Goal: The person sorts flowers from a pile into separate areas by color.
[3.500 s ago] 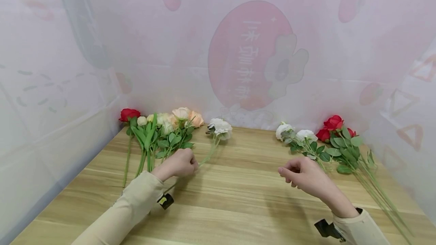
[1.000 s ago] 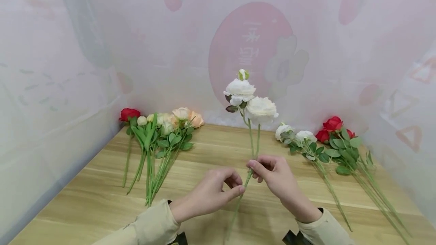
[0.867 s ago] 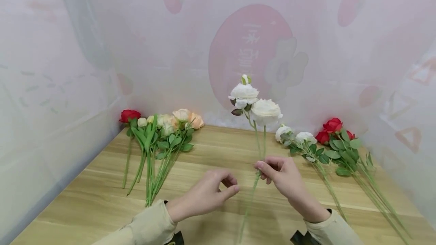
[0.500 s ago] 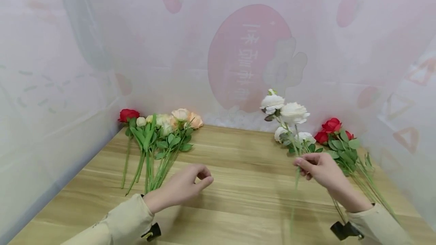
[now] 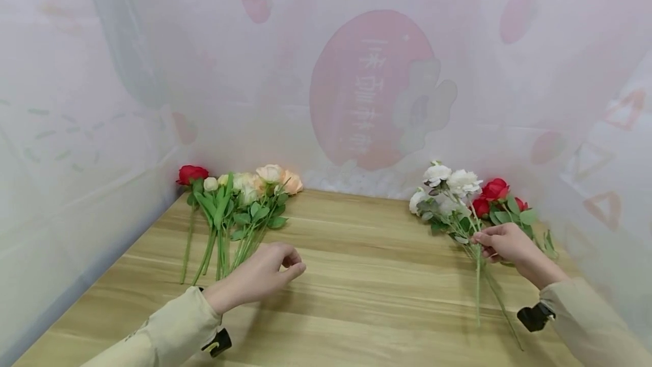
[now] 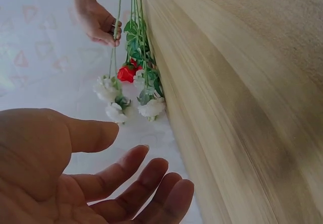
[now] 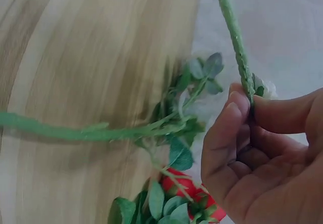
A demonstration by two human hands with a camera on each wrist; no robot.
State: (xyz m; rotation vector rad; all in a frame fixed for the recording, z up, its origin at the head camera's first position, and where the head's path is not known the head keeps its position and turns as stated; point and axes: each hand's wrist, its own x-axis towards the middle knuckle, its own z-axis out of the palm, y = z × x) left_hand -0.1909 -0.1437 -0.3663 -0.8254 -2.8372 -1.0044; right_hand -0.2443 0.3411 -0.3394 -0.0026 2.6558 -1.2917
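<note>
Head view: right hand (image 5: 509, 245) pinches a ruffled white two-bloomed, green-stemmed flower (image 5: 464, 183).

White characters (image 5: 374, 63) on pink circle (image 5: 338, 92) of backdrop (image 5: 479, 72): illegible.

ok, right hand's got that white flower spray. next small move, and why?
Probably lower the held white spray beside the white flowers lying on the table. The right hand pinches its stem near them, and the left wrist view shows its blooms apart from theirs, raised off the table. The left hand holds nothing.
</note>
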